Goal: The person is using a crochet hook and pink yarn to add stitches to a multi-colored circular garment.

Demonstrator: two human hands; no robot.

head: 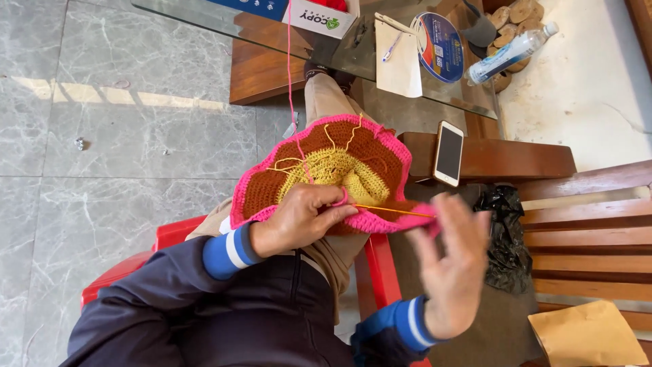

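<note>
On lap, one crochet piece (326, 170), left hand (299, 217) pinching, right hand (451, 265) spread

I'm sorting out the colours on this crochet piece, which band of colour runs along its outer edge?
The pink band rims the crochet piece; the brown band sits inside it, and the yellow centre is innermost.

Dark navy jacket sleeves with blue cuffs striped white, bare hands, khaki trousers, a dark shoe.
</note>
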